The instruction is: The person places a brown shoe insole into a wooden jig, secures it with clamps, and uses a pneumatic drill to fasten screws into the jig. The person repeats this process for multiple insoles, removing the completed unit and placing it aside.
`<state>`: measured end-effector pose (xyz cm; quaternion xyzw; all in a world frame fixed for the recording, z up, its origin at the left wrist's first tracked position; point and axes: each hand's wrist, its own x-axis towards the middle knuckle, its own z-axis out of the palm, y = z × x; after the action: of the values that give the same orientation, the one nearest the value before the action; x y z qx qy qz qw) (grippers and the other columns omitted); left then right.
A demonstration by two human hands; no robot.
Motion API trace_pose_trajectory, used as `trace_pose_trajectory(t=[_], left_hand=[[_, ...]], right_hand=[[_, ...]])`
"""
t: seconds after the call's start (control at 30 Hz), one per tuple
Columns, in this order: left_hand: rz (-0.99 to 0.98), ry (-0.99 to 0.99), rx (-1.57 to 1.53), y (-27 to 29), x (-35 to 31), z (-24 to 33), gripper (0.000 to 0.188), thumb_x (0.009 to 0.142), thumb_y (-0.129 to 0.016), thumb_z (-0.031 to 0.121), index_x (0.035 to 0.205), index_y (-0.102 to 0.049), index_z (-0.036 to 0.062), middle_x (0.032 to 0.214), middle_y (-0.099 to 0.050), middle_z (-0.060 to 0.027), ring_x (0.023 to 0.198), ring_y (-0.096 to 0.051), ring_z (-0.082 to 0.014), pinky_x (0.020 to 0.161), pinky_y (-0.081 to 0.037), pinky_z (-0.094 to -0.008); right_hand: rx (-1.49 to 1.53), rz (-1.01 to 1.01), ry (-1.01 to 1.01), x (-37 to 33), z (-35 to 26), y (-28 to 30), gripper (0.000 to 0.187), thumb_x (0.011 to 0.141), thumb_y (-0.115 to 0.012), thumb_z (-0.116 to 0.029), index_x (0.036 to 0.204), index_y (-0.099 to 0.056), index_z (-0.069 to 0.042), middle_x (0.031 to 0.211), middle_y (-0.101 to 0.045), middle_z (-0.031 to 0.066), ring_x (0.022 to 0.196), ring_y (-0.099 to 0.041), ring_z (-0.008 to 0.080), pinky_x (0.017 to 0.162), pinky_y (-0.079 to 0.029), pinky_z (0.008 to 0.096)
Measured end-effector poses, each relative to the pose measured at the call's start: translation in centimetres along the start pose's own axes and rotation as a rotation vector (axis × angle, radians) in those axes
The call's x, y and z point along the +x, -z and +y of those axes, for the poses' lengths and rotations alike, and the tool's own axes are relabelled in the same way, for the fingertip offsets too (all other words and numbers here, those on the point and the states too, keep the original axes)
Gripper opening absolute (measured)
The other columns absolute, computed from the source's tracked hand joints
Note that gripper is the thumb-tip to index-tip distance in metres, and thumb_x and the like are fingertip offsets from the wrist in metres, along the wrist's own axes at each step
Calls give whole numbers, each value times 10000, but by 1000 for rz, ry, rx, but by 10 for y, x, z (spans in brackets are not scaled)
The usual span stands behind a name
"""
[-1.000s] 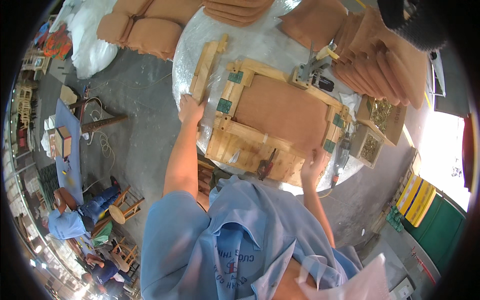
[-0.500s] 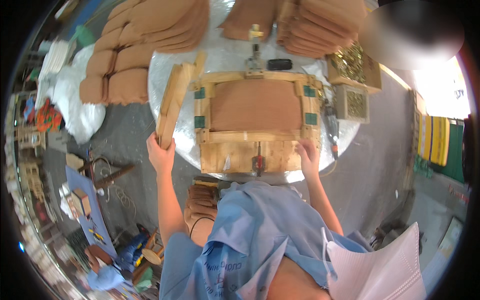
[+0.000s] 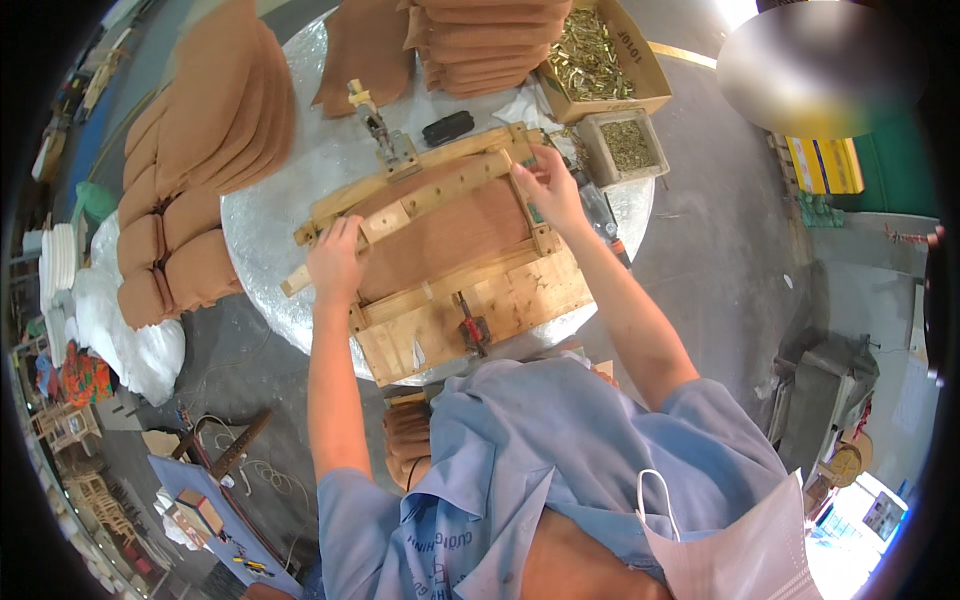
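Note:
A pale wooden bar (image 3: 432,196) lies at a slant across the far part of a wooden jig frame (image 3: 450,152), above a brown padded panel (image 3: 450,245). My left hand (image 3: 337,262) is closed over the bar's left part. At the bar's right end is my right hand (image 3: 552,190), its thumb against the wood and its fingers curled by the frame's right corner. A metal toggle clamp (image 3: 385,135) stands on the frame's far side. Another clamp with a red handle (image 3: 472,325) sits on the jig's near board (image 3: 520,295).
Brown padded pieces are stacked at the left (image 3: 215,120) and at the back (image 3: 485,45). A carton of brass-coloured staples (image 3: 650,90) and a smaller tray (image 3: 597,160) stand back right. A black object (image 3: 447,127) lies behind the jig on the plastic-wrapped round table (image 3: 255,230).
The wood in my left hand has come from left of the jig to across it. My right hand has moved from the near right corner to the bar's right end. The view has turned.

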<state>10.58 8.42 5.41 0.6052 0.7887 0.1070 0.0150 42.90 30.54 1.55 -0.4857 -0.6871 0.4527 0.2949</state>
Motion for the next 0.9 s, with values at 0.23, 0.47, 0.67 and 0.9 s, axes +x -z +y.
trace_pose_trajectory(t=[0.23, 0.47, 0.67, 0.9], left_hand=[[-141, -51, -100, -37, 58, -19, 584, 840, -828, 497, 1288, -679, 153, 1223, -722, -76, 1135, -686, -324, 943, -549, -461], [-233, 9, -205, -44, 75, -23, 670, 824, -824, 594, 1294, -730, 126, 1228, -738, -79, 1137, -695, -307, 935, -558, -424], [-235, -28, -234, -46, 78, -25, 596, 817, -842, 538, 1236, -754, 124, 1208, -758, -83, 1124, -703, -308, 934, -554, -423], [-224, -20, -292, -37, 75, -19, 586, 814, -850, 512, 1252, -744, 136, 1229, -756, -89, 1159, -690, -317, 968, -545, -427]], right_hand=[[-260, -216, -45, 53, 17, 1, 507, 978, -729, -456, 1256, -682, -35, 1128, -772, 174, 1037, -746, 331, 904, -572, 411], [60, -146, -116, 74, 24, 8, 217, 1011, -626, -172, 1141, -714, -23, 976, -767, 89, 887, -740, 200, 822, -580, 340], [284, -18, -249, 95, -18, 28, 218, 1041, -591, -178, 1179, -697, -47, 986, -734, 37, 842, -682, 112, 747, -558, 289], [310, -122, -170, 92, -49, -16, 244, 1060, -606, -236, 1199, -677, -48, 1040, -734, 47, 893, -702, 134, 756, -557, 302]])
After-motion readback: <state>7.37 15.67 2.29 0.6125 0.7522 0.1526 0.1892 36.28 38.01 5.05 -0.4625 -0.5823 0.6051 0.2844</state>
